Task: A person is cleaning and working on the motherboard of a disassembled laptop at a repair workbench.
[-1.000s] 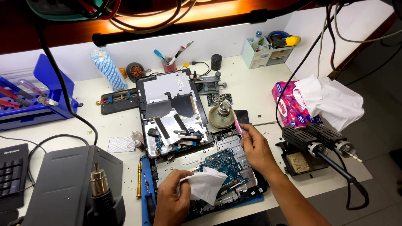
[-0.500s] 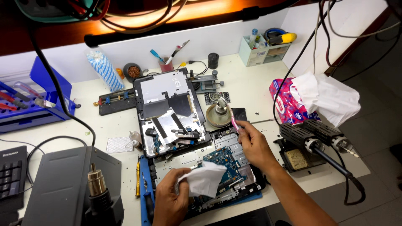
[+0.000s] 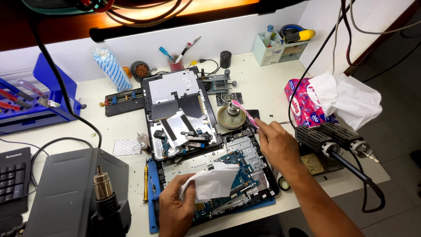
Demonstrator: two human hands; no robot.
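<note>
Cleaning an opened laptop's circuit board with brush and tissue.

At lower centre of the frame, the left hand [image 3: 173, 208] pinches a crumpled white tissue [image 3: 213, 183] over the blue circuit board [image 3: 239, 175] in the opened laptop base [image 3: 219, 184] on the white surface [image 3: 272, 83]. The right hand [image 3: 277, 144] grips a pink toothbrush [image 3: 244, 113], head dipped at the round metal dispenser pot [image 3: 231, 116] right of centre. Judged step: wetting the brush; scrubbing would call for light strokes around small components.
</note>
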